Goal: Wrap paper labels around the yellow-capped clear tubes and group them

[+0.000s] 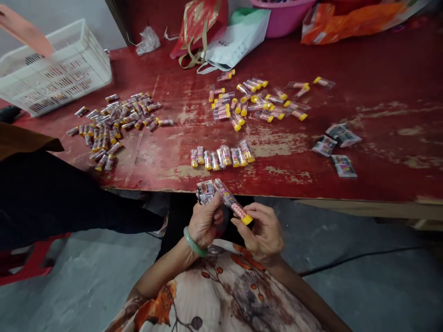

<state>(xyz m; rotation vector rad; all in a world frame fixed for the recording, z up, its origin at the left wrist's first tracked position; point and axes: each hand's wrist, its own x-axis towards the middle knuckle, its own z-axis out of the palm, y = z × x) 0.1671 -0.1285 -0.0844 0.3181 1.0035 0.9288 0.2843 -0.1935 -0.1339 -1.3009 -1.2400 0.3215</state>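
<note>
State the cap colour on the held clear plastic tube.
Yellow plastic cap, best seen in the head view.

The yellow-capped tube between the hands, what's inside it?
Something red and white shows through the clear tube near its yellow cap. Farther up, it's too blurry to name. The cap hides whatever is inside that end.

A red table [391, 152], its surface worn to pale patches, runs across the frame. At left lies a heap of small tubes [124, 113] with yellow ends, beside a white basket [93, 69] at upper left. A crumpled clear bag [148, 41], a red bag [200, 25] and a white bag [235, 41] lie along the top. Yellow-capped clear tubes [221, 114] are scattered at upper centre; a short row of filled tubes [225, 156] lies near the front edge, mid-frame. Three flat packets [344, 166] lie at right, two touching.
</note>
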